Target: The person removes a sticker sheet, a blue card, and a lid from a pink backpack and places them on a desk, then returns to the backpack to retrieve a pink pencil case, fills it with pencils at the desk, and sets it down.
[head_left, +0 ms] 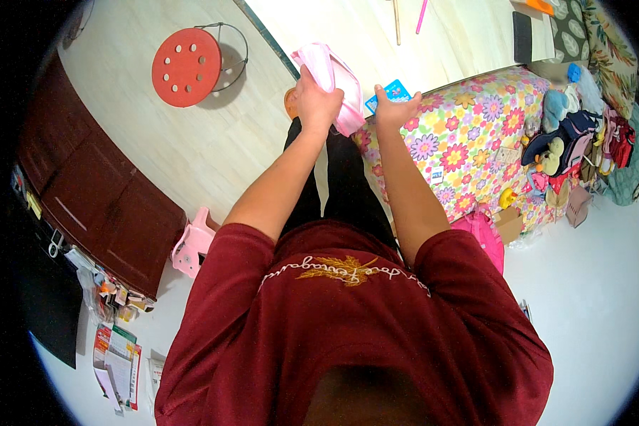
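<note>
My left hand (pixel 318 103) is closed around a soft pink pouch (pixel 349 110), which looks like a pencil case and hangs over the near edge of the white table (pixel 461 42). To its right, my right hand (pixel 396 112) grips a small flat blue piece (pixel 392 94) with printed patterns, thumb on top. Its other fingers are partly hidden. The pouch and the blue piece are apart. On the tabletop beyond my hands lie a thin tan stick, pencil-like (pixel 397 23), and a pink pen or pencil (pixel 422 15).
A round red stool (pixel 186 67) with holes stands on the floor at the left. Nearer are a dark brown cabinet (pixel 99 177) and a pink plastic stool (pixel 192 245). On the right, a flower-patterned cover (pixel 451 135) borders the table, with piled clothes and toys (pixel 561 142) beyond.
</note>
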Tool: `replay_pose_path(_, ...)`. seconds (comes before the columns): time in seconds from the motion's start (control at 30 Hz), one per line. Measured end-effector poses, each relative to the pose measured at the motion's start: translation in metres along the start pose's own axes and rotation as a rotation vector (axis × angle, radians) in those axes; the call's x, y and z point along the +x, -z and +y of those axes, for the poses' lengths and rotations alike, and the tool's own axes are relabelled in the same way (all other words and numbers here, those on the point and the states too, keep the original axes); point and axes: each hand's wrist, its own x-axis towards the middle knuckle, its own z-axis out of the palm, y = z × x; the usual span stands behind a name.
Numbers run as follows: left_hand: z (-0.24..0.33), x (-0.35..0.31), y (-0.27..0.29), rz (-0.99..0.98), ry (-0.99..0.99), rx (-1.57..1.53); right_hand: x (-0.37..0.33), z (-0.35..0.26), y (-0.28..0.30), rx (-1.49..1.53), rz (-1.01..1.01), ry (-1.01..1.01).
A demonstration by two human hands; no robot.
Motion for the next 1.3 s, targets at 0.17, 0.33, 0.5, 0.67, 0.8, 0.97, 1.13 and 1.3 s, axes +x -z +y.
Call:
replay_pose_path(0.17,-0.001,0.0,0.005,-0.064,0.049,0.004,0.008,0.037,0.004,0.155,-0.038,-0.149)
replay_pose_path(0.33,-0.005,0.0,0.005,-0.112,0.068,0.009,0.009,-0.023,0.045,0.635,-0.35,0.051)
replay_pose_path(0.5,-0.009,-0.001,0.008,-0.055,0.055,0.04,-0.032,-0.118,0.064,-0.013,-0.392,0.767)
replay_pose_path(0.67,-0.021,-0.001,0.007,-0.021,-0.016,-0.008,-0.038,-0.138,0.068,-0.04,-0.289,0.871)
replay_pose_path(0.8,-0.019,-0.001,0.008,-0.078,-0.077,-0.039,-0.042,-0.098,0.035,-0.026,-0.337,1.054)
replay_pose_path(0.97,-0.017,-0.003,0.014,-0.11,-0.087,-0.119,-0.056,-0.093,0.028,-0.123,-0.424,0.834)
replay_pose_path(1.13,-0.026,-0.002,0.014,-0.099,-0.07,-0.217,-0.052,-0.089,0.02,-0.11,-0.498,0.923)
replay_pose_path(1.3,-0.033,-0.002,0.014,-0.152,-0.033,-0.365,-0.046,-0.087,0.028,-0.046,-0.588,0.962)
